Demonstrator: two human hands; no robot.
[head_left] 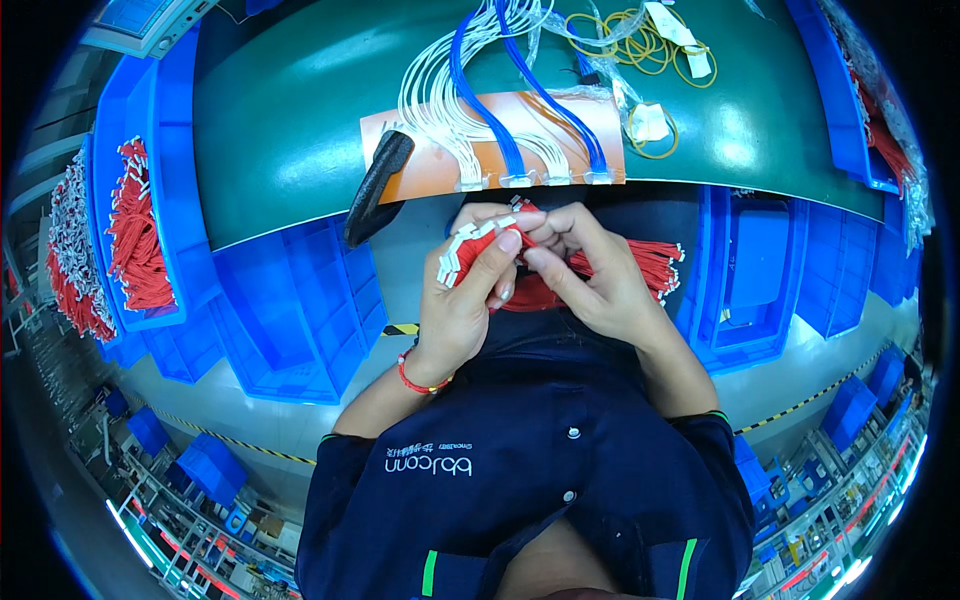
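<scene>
My left hand (470, 290) is closed round a bundle of red wires with white connectors (463, 250), the connectors fanned out past the thumb. Close against it, my right hand (598, 270) has thumb and forefinger pinched at the bundle's right side; what lies between those fingertips is too small to make out. More red wires with white ends (650, 266) lie across my lap, beyond the right wrist. On the green table (290, 130) in front, white cables (420, 90) and blue cables (500, 140) end in connectors along the edge of an orange-brown sheet (420, 178).
A black padded bar (378, 185) juts from the table edge. Yellow rubber bands (650, 50) lie at the far right. Blue bins (150, 200) at the left hold red wire bundles (138, 230). Other blue bins (745, 270) stand under the table's right side.
</scene>
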